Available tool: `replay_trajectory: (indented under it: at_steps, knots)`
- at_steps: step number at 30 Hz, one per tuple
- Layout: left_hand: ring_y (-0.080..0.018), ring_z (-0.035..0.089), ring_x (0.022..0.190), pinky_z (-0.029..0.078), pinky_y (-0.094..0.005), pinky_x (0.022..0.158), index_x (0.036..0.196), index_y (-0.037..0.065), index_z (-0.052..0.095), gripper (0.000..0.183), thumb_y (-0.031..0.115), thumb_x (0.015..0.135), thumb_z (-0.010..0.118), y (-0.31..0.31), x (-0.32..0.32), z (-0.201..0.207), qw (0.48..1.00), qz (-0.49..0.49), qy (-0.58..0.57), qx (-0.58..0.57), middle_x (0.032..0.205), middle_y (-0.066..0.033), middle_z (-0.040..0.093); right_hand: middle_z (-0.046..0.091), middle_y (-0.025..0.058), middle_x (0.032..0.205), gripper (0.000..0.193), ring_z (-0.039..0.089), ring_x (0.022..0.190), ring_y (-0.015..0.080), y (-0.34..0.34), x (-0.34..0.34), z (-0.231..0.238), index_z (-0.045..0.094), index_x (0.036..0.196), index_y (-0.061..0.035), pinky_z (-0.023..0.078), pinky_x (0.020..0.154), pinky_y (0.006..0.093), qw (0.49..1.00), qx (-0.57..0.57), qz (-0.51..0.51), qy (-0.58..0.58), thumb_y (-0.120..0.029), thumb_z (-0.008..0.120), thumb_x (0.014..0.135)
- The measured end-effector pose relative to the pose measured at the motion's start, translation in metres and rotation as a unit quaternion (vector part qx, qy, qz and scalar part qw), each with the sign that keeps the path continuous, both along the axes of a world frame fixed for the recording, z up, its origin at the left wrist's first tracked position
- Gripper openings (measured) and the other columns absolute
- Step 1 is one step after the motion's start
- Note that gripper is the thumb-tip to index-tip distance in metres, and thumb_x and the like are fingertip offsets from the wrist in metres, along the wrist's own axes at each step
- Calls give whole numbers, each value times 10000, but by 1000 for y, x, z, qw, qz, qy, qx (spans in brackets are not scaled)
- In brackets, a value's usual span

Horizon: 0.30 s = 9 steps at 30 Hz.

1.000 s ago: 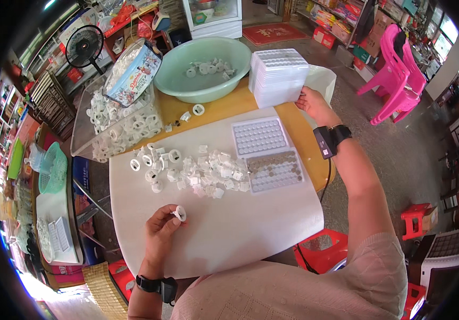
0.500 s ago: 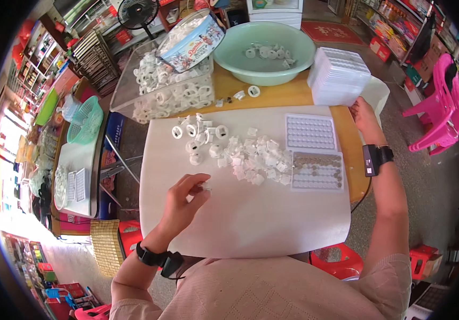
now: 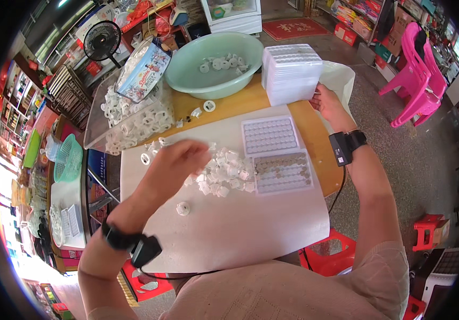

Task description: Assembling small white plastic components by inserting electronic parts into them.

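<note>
My left hand (image 3: pixel 182 160), smeared by motion, is over the left part of a pile of small white plastic pieces (image 3: pixel 227 166). Whether its fingers hold anything cannot be made out. On the white tabletop (image 3: pixel 224 229) nearer to me, one round white plastic part (image 3: pixel 183 208) lies alone. My right hand (image 3: pixel 326 102) is at the right side of a tall stack of white trays (image 3: pixel 292 74), its fingers curled together by the lower corner. What they grip, if anything, is too small to name.
Two white dimpled trays lie right of the pile: the far tray (image 3: pixel 270 134) and a near tray (image 3: pixel 283 173) partly filled with small brownish discs. Behind are a clear bin (image 3: pixel 144 125) of round white parts, a blue printed tub (image 3: pixel 145 72) and a pale green basin (image 3: pixel 213 88).
My left hand has moved from the near tabletop toward the pile. A round white part now lies where that hand was. The view has turned; my right hand stays beside the tray stack.
</note>
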<state>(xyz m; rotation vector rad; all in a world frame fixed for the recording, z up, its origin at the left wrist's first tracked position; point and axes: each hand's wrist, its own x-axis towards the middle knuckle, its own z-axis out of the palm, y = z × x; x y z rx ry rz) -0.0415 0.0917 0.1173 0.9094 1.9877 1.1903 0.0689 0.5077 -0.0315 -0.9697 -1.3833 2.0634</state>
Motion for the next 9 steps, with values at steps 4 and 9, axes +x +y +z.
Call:
replay_trajectory:
  at_steps: [4, 9]
  knots:
    - [-154, 592, 861, 494, -293, 804, 1077, -40, 586, 373, 281, 889, 586, 93, -27, -31, 998, -23, -46, 30, 931, -80, 603, 624, 100, 977, 426, 585, 833, 186, 0, -7, 1, 545, 1109, -63, 455, 764, 315, 1000, 6, -7, 11, -431, 453, 916]
    - [-241, 592, 953, 485, -329, 861, 1147, -32, 547, 402, 254, 871, 609, 178, -70, -94, 980, 6, -187, 64, 1023, -124, 596, 574, 130, 1120, 522, 559, 929, 230, 4, -14, 2, 488, 1231, -123, 424, 830, 349, 999, -38, 18, 32, -524, 434, 901]
